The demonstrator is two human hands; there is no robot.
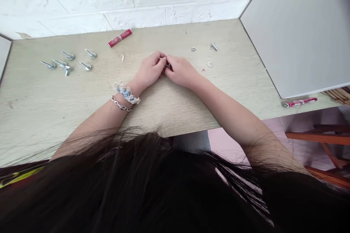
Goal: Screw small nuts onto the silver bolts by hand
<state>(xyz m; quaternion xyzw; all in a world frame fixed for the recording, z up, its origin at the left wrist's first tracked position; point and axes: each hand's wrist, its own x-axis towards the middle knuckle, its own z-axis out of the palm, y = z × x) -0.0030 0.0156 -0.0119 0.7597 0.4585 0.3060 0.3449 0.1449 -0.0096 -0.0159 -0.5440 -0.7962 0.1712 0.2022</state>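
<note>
A small, dark metal piece [167,66] (stiff, likely slippery, best held by its edges; its form is mostly hidden) is pinched at frame centre between the closed fingers [160,57] of the left hand [149,70] and right hand [182,71]. Silver steel bolts [68,56] are left lying at upper left.

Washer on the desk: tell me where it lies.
In the head view, the flat washer lies on the right part of the desk, just right of the right hand, near a short bolt and a hex nut.

L wrist [138,84]: blue-&-cream crochet scrunchie [126,93], silver chain bracelet [121,105]; long dark hair [153,185] across lower view.
</note>
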